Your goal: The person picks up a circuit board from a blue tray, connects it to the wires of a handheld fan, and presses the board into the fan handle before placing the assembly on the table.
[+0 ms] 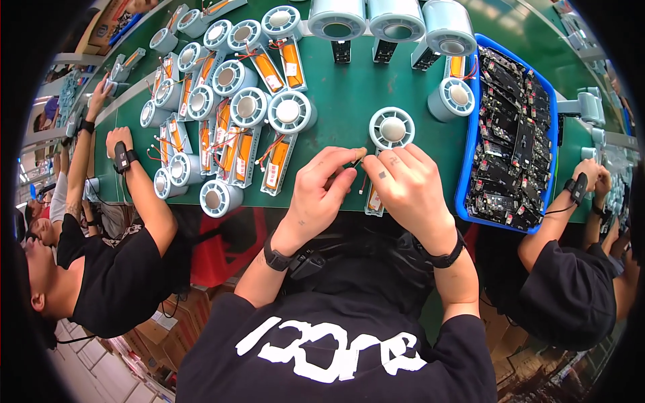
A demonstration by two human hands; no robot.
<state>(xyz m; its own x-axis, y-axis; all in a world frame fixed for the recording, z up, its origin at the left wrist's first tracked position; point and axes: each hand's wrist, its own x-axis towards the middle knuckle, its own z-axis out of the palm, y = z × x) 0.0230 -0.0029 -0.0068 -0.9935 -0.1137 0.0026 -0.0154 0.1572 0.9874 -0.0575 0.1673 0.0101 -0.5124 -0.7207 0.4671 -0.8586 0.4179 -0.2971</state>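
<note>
At the near edge of the green desk (403,87), both hands meet over a pale blue fan unit (392,129). Its round fan head points toward the far edge, and its long handle part, with an orange battery, runs back toward the person, so the long axis lies far to near. The left hand (321,191) has its fingers pinched together on a thin dark wire end just left of the unit. The right hand (410,191) is curled down over the handle part, clamped on it. A batch of like fan units (228,127) lies toward the left end of the desk. A blue tray (470,168) of circuit boards sits just right of the hands.
</note>
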